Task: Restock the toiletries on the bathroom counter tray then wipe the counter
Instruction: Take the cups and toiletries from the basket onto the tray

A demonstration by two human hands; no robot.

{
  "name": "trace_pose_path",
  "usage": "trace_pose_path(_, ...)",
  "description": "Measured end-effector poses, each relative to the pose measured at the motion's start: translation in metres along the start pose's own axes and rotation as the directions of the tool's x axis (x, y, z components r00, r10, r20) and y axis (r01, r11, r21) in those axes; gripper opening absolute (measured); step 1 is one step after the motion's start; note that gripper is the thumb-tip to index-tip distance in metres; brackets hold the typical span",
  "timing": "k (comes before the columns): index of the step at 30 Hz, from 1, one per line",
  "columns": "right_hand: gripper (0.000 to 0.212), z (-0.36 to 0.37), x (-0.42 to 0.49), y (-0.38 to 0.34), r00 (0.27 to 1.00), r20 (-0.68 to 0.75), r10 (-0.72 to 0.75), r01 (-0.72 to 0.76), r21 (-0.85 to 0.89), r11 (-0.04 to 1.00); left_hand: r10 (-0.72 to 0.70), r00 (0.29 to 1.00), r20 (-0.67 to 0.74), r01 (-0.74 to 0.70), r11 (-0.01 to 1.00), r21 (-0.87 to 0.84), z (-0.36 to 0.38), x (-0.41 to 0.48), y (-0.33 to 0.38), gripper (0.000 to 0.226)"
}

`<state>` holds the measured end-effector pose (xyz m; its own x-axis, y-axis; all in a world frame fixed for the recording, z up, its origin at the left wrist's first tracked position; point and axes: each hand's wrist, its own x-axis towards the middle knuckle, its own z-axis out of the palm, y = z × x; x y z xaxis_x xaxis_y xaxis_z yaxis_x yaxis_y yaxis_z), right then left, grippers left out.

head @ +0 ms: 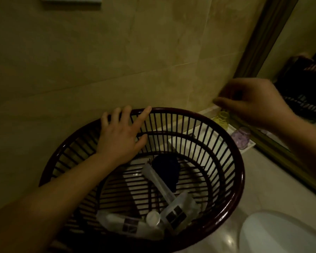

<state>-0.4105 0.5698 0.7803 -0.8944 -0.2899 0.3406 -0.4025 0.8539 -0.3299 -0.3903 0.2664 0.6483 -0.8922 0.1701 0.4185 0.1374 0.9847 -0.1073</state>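
currently the left hand [120, 136] lies open, fingers spread, on the far rim of a dark slatted basket [232, 179] that stands on the pale surface [259, 181]. the left forearm crosses the basket opening from the lower left.

basket contents:
- a long clear wrapped item [159, 181], lying diagonally;
- a dark blue object [167, 168] at the far side of the floor;
- a flat clear packet with a dark label [179, 209];
- a white tube with a dark label [128, 223] at the near side;
- a small white round cap [152, 217] between tube and packet.

the right hand [254, 103] is raised above the white tray [248, 148], which sits on the surface behind the basket, against the tiled wall [117, 61] and beside the mirror frame [259, 42]. its fingers are curled together in a pinch; motion blur prevents telling whether they grip anything.

tray contents: a yellow tumbler [222, 120] directly beneath the right hand and a purple tumbler [242, 137] just beside it, nearer the camera. a flat white item lies on the tray behind the basket slats.

a white basin edge [274, 234] occupies the lower right corner.
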Motion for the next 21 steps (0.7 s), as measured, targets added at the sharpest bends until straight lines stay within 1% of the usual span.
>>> trace_pose_path(1,0.02,0.0,-0.004,-0.023,0.996,0.051,-0.071,0.07,0.024,0.997,0.006,1.0,-0.002,-0.006,1.0,0.004,0.0,0.0,0.0,0.075)
trace_pose_path(2,0.017,0.005,-0.006,-0.042,0.98,0.141,-0.138,0.134,0.033,0.99,0.012,1.0,-0.006,-0.012,1.0,0.005,0.0,-0.001,0.0,0.074)
trace_pose_path(3,0.013,0.017,-0.008,-0.056,0.947,0.255,-0.196,0.199,0.014,0.98,0.016,1.0,-0.01,-0.016,1.0,0.003,0.0,-0.001,-0.001,0.074)
trace_pose_path(4,0.01,0.034,-0.008,-0.068,0.893,0.374,-0.25,0.277,-0.02,0.961,0.016,1.0,-0.012,-0.016,1.0,0.0,0.001,0.0,-0.001,0.075)
trace_pose_path(5,0.011,0.054,-0.009,-0.078,0.819,0.493,-0.295,0.368,-0.056,0.928,0.013,1.0,-0.013,-0.013,1.0,-0.002,0.001,0.0,-0.001,0.077)
trace_pose_path(6,0.014,0.077,-0.011,-0.087,0.722,0.611,-0.323,0.462,-0.078,0.884,0.01,1.0,-0.015,-0.01,1.0,-0.006,0.002,-0.001,-0.002,0.078)
trace_pose_path(7,0.02,0.098,-0.014,-0.095,0.607,0.725,-0.325,0.54,-0.076,0.838,0.009,1.0,-0.015,-0.01,1.0,-0.013,0.001,-0.001,-0.001,0.079)
trace_pose_path(9,0.035,0.136,-0.022,-0.1,0.374,0.901,-0.218,0.623,-0.071,0.779,0.01,1.0,-0.011,-0.01,0.999,-0.031,0.001,0.0,-0.001,0.079)
trace_pose_path(10,0.041,0.152,-0.027,-0.099,0.278,0.951,-0.138,0.645,-0.079,0.76,0.011,1.0,-0.01,-0.011,0.999,-0.037,0.001,0.0,-0.001,0.079)
trace_pose_path(12,0.054,0.175,-0.039,-0.092,0.12,0.992,0.039,0.718,-0.114,0.687,0.013,1.0,-0.013,-0.013,0.999,-0.043,0.001,0.001,0.0,0.079)
trace_pose_path(13,0.06,0.183,-0.045,-0.088,0.064,0.992,0.107,0.762,-0.118,0.636,0.015,1.0,-0.014,-0.016,0.999,-0.043,0.001,0.001,0.0,0.079)
trace_pose_path(14,0.064,0.189,-0.051,-0.082,0.028,0.991,0.134,0.797,-0.103,0.595,0.017,1.0,-0.014,-0.018,0.999,-0.046,0.001,0.001,0.0,0.079)
trace_pose_path(16,0.062,0.196,-0.06,-0.075,-0.004,0.989,0.149,0.836,-0.078,0.543,0.017,1.0,-0.019,-0.018,0.998,-0.06,0.003,0.0,-0.001,0.078)
trace_pose_path(18,0.052,0.198,-0.062,-0.072,-0.033,0.993,0.116,0.842,-0.035,0.538,0.018,1.0,-0.019,-0.019,0.998,-0.066,0.003,0.001,-0.002,0.078)
trace_pose_path(20,0.044,0.198,-0.062,-0.073,-0.043,0.997,0.058,0.886,0.011,0.464,0.023,1.0,-0.018,-0.024,0.998,-0.062,0.003,0.0,-0.002,0.078)
trace_pose_path(21,0.042,0.195,-0.057,-0.077,-0.054,0.998,0.034,0.895,0.033,0.444,0.025,0.999,-0.021,-0.026,0.998,-0.059,0.003,0.0,-0.002,0.078)
